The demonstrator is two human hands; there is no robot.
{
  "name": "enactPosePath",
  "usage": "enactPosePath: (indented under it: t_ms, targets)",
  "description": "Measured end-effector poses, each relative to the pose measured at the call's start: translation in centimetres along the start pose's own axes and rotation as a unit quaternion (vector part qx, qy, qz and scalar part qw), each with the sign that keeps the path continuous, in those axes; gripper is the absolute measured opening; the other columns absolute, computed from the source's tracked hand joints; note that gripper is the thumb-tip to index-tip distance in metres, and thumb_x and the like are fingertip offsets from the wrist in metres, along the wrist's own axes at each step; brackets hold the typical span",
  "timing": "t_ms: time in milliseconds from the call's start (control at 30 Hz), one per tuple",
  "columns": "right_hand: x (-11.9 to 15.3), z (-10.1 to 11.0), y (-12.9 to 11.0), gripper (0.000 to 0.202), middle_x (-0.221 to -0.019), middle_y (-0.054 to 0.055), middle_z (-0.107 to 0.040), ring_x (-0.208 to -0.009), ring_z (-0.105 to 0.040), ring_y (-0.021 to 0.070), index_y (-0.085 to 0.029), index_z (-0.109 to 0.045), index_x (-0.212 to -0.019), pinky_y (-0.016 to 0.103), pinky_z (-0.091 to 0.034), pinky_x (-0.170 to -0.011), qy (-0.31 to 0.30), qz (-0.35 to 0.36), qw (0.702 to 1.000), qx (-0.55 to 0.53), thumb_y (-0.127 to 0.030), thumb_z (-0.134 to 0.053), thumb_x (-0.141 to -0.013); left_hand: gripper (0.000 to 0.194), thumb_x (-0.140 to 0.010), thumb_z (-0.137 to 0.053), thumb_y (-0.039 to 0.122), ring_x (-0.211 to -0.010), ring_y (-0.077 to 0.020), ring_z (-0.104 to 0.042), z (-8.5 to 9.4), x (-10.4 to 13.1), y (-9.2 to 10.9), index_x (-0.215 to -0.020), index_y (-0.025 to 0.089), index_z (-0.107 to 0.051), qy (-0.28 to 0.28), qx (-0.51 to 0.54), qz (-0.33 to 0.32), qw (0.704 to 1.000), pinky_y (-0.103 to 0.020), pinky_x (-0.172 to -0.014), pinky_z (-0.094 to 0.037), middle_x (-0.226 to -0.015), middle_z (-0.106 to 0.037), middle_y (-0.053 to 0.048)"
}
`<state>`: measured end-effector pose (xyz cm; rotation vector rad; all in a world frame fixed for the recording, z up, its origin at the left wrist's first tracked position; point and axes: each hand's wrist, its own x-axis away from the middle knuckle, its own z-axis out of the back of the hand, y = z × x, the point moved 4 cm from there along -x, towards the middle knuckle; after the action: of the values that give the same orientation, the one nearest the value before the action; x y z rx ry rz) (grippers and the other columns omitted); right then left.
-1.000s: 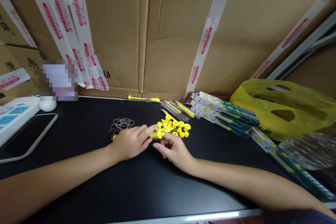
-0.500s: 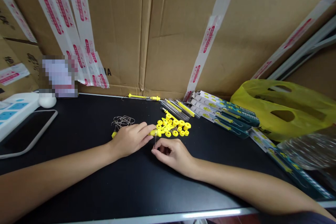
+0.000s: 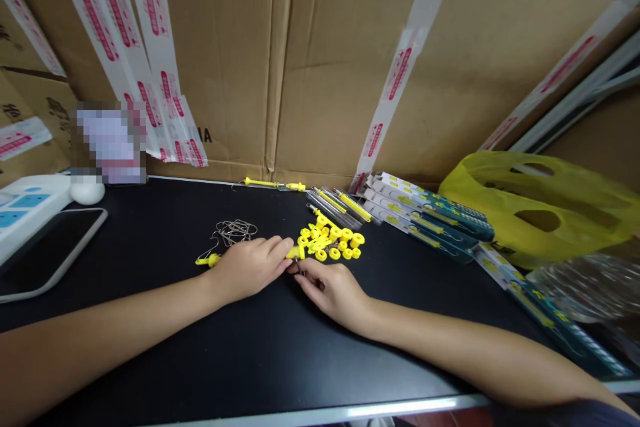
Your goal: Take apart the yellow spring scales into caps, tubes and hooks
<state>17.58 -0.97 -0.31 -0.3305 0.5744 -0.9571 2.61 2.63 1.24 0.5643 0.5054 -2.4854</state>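
My left hand [image 3: 253,267] is closed around a yellow spring scale [image 3: 295,253]. One end of the scale sticks out past my fingertips, and more yellow plastic shows behind my knuckles, with a thin wire hook at that side. My right hand [image 3: 337,293] pinches a small metal hook [image 3: 300,266] against the scale's right end; my fingers cover most of it. Just beyond my hands lies a pile of yellow plastic rings and caps [image 3: 334,240], with small springs among them. Loose wire hooks [image 3: 234,231] lie tangled beyond my left hand.
Clear tubes with springs [image 3: 335,208] and a long yellow spring scale [image 3: 265,183] lie by the cardboard wall. Printed boxes [image 3: 425,213] and a yellow plastic bag [image 3: 500,193] sit at right. A phone [image 3: 50,250] and a white power strip [image 3: 30,203] are at left.
The scale's left end now shows further out behind my left hand, with its hook. My right fingers have moved up close to the scale's right end, bringing the metal hook against it.
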Motion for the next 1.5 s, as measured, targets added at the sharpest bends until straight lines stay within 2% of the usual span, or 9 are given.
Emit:
enactPosePath:
  t_ms: [133,333,567,800,1033,1333,1500]
  targets:
    - [-0.1,0.2,0.3,0.018,-0.079,0.001,-0.068,-0.061,-0.06,0.0097,-0.019,-0.061,-0.097,0.017,-0.039,-0.057,-0.007,0.023,0.998,0.055,-0.02,-0.045,-0.09,0.022,-0.096,-0.034,0.027,-0.07,-0.0157,-0.062,0.1,-0.1,0.1,-0.103,0.015,-0.051,-0.015,-0.015,-0.004,1.0,-0.024,-0.056,-0.045,-0.083,-0.061,-0.004]
    - [-0.1,0.4,0.1,0.013,-0.072,-0.001,-0.067,-0.055,-0.058,0.0084,-0.019,-0.061,-0.092,0.016,-0.036,-0.053,-0.011,0.03,0.996,0.082,-0.024,-0.05,-0.089,0.021,-0.096,-0.034,0.028,-0.069,-0.016,-0.063,0.0,-0.2,0.1,-0.105,0.017,-0.049,-0.024,-0.01,-0.006,1.0,-0.025,-0.053,-0.043,-0.083,-0.06,-0.001]
    - [0.0,0.2,0.0,0.013,-0.082,0.001,-0.07,-0.066,-0.064,0.0112,-0.019,-0.059,-0.092,0.018,-0.039,-0.057,-0.014,0.059,0.993,0.101,-0.023,-0.046,-0.092,0.024,-0.097,-0.034,0.031,-0.068,-0.0152,-0.062,0.0,-0.1,0.2,-0.109,0.017,-0.048,-0.04,-0.023,-0.019,0.999,-0.023,-0.055,-0.042,-0.082,-0.06,-0.001]
    - [0.2,0.0,0.4,0.015,-0.079,0.002,-0.068,-0.066,-0.064,0.0118,-0.017,-0.056,-0.088,0.018,-0.039,-0.056,-0.025,0.079,0.988,0.128,-0.022,-0.043,-0.093,0.024,-0.097,-0.033,0.031,-0.067,-0.0164,-0.062,0.0,0.0,0.2,-0.11,0.017,-0.047,-0.059,-0.029,-0.022,0.998,-0.025,-0.053,-0.043,-0.083,-0.06,-0.001]
    - [0.3,-0.1,0.4,0.018,-0.069,0.001,-0.064,-0.055,-0.058,0.0107,-0.017,-0.054,-0.082,0.021,-0.034,-0.051,0.006,0.126,0.981,0.145,-0.021,-0.041,-0.094,0.02,-0.096,-0.036,0.03,-0.065,-0.0171,-0.063,0.0,-0.2,0.3,-0.105,0.018,-0.048,-0.068,-0.024,-0.021,0.997,-0.027,-0.051,-0.043,-0.083,-0.061,0.0]
    - [0.2,0.1,0.0,0.013,-0.065,-0.001,-0.063,-0.051,-0.054,0.009,-0.017,-0.057,-0.086,0.02,-0.031,-0.049,0.019,0.126,0.985,0.113,-0.019,-0.045,-0.09,0.018,-0.096,-0.038,0.031,-0.067,-0.0148,-0.066,0.0,-0.1,0.1,-0.102,0.018,-0.048,-0.029,0.024,-0.006,0.999,-0.023,-0.051,-0.043,-0.083,-0.065,0.0]
    - [0.1,0.9,-0.4,0.014,-0.06,-0.002,-0.059,-0.049,-0.05,0.0085,-0.017,-0.062,-0.087,0.02,-0.032,-0.05,0.01,0.087,0.994,0.062,-0.026,-0.051,-0.088,0.025,-0.097,-0.032,0.035,-0.07,-0.0149,-0.068,0.2,-0.1,-0.2,-0.108,0.016,-0.044,0.015,0.065,0.013,0.998,-0.022,-0.054,-0.047,-0.085,-0.068,-0.002]
